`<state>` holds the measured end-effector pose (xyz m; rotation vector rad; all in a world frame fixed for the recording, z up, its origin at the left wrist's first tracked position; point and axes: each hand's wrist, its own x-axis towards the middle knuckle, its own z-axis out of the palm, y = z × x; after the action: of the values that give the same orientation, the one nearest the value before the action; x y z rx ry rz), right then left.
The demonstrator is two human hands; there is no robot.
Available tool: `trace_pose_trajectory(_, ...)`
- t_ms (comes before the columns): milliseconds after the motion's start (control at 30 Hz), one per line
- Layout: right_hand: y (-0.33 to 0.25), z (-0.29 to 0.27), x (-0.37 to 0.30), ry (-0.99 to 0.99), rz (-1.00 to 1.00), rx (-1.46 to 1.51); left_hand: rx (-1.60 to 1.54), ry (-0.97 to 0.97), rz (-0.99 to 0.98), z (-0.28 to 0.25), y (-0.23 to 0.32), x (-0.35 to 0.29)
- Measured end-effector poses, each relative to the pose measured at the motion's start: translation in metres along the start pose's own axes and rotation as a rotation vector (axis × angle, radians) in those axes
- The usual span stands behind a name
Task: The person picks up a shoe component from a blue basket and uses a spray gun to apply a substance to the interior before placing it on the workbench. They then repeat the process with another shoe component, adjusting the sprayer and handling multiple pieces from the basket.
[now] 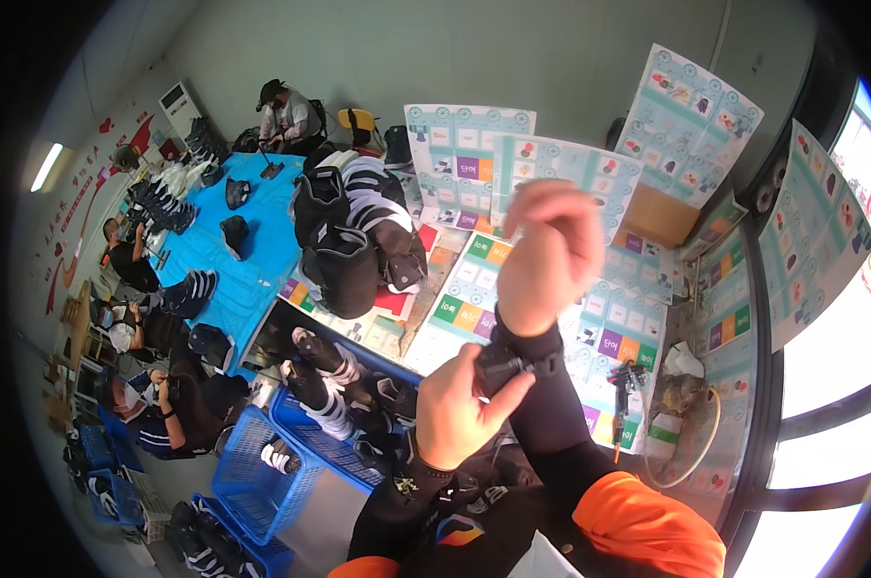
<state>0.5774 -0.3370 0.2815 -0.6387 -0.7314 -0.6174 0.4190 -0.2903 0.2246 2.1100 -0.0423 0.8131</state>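
Wrist device point(501, 366): boxy, dark, strapped over black sleeve point(556, 419), mid-frame.
Left hand point(455, 412): thumb and index slightly parted, pinching device.
Right hand point(554, 260): fingers bent, blurred; hold unclear.
Basket point(246, 460): blue plastic lattice, lower left.

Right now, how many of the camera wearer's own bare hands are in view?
2: the left hand at lower centre, pinching a small black strapped device; the right hand just beyond, raised before pale printed paper sheets.

Blue tbl point(272, 214) has blk caps point(234, 234) on top, some stacked.
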Motion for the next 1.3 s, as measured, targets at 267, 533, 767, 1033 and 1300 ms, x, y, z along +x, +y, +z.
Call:
trace_pose_trajectory(267,-0.073,0.04,-0.032,-0.114,-0.202,0.222,0.167,0.029,0.491,-0.042,-0.016,-0.039)
trace_pose_trajectory(533,-0.083,0.053,-0.051,-0.159,-0.216,0.179,0.117,0.031,0.519,-0.057,-0.026,-0.053)
trace_pose_trajectory(767,-0.085,0.057,-0.065,-0.323,-0.18,0.086,0.105,-0.027,0.431,-0.07,-0.029,-0.069)
trace_pose_trajectory(1033,-0.05,0.063,-0.073,-0.176,0.011,-0.021,0.217,0.041,0.364,-0.078,-0.021,-0.076)
trace_pose_trajectory(1300,-0.055,-0.057,-0.033,-0.488,0.422,-0.271,-0.152,0.152,0.272,-0.191,-0.098,-0.097)
